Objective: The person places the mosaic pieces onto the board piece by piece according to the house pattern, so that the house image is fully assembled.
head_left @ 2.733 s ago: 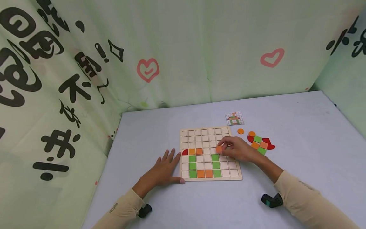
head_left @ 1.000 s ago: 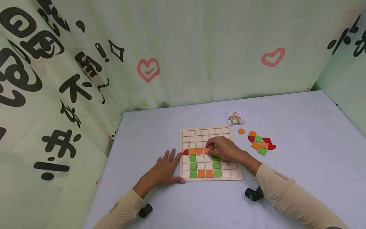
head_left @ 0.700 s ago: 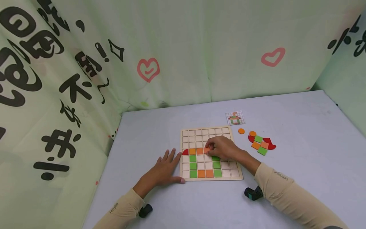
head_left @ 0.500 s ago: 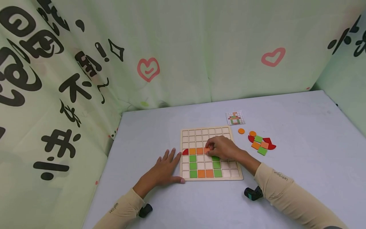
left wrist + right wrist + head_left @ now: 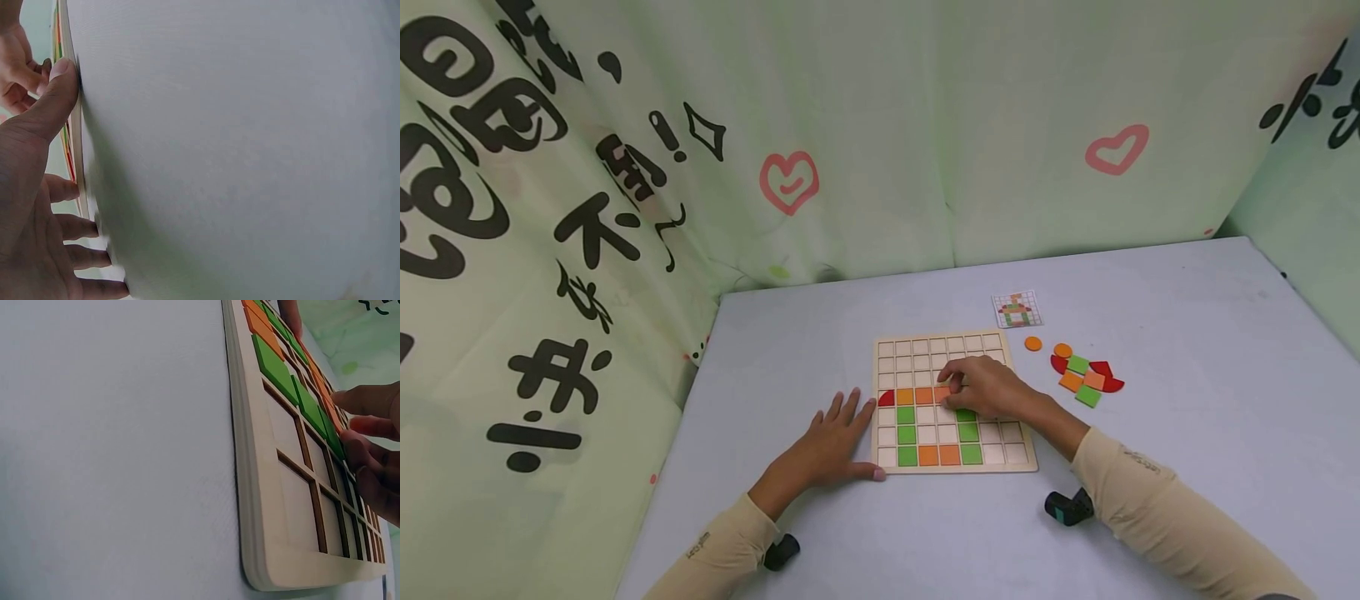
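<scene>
A wooden grid board (image 5: 955, 470) lies on the table, with green, orange and red tiles set in some cells. My left hand (image 5: 831, 447) rests flat at its left edge, fingers spread; in the left wrist view its thumb (image 5: 59, 81) lies against the board's side. My right hand (image 5: 988, 388) is over the middle of the board, thumb and index finger apart around an orange square tile (image 5: 941, 395). That tile sits flat in the row with a red rounded piece (image 5: 887, 398) and more orange tiles. The right hand's palm side is hidden in the head view.
A small pattern card (image 5: 1017, 309) lies behind the board. To the right are loose pieces: orange discs (image 5: 1033, 343), green squares (image 5: 1087, 396), orange squares (image 5: 1071, 381) and red rounded pieces (image 5: 1112, 385). A patterned curtain (image 5: 880, 125) closes off the table's back.
My right hand has moved left across the board with the orange tile, which now lies in the row. Since half a second ago its index finger has lifted slightly off the tile. My left hand stays put.
</scene>
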`<state>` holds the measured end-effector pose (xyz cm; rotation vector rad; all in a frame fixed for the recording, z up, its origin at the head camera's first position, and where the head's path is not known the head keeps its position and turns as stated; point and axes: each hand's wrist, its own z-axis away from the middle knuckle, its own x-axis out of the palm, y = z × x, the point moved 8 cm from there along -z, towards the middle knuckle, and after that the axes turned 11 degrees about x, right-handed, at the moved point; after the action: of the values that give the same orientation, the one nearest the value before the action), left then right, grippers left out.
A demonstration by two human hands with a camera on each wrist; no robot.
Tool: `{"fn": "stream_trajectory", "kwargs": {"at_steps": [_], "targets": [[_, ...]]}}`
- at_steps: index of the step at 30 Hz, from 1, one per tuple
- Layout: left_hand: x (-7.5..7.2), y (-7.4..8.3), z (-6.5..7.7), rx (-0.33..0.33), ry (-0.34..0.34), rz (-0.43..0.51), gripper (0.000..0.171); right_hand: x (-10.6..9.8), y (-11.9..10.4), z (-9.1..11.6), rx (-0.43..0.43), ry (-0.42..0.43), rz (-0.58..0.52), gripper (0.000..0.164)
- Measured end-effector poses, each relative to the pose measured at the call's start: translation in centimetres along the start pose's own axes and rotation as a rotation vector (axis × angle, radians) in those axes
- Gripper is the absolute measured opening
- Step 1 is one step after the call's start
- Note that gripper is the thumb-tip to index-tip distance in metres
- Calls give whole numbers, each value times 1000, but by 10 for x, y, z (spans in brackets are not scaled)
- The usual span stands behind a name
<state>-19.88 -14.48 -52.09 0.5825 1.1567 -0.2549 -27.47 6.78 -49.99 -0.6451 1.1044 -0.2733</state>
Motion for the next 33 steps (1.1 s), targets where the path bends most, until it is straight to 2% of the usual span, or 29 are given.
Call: {"fn": "stream_trajectory", "kwargs": {"at_steps": [4, 10, 16, 26, 33], "targets": [[-1, 1, 1, 0, 1, 1, 112, -1, 2, 3, -16, -16, -19, 33], [-2, 2, 1, 3, -1, 5, 111, -9, 8, 13, -90, -55, -44, 37], [-2, 3, 1, 10, -7, -1, 111, -27, 32, 25, -78, -82, -79, 41], [0, 1, 0, 5, -12, -9, 112, -76, 85, 57, -44, 79, -72, 32], [0, 0, 0, -2, -15, -22, 112, -94, 118, 72, 12, 120, -80, 29]]}}
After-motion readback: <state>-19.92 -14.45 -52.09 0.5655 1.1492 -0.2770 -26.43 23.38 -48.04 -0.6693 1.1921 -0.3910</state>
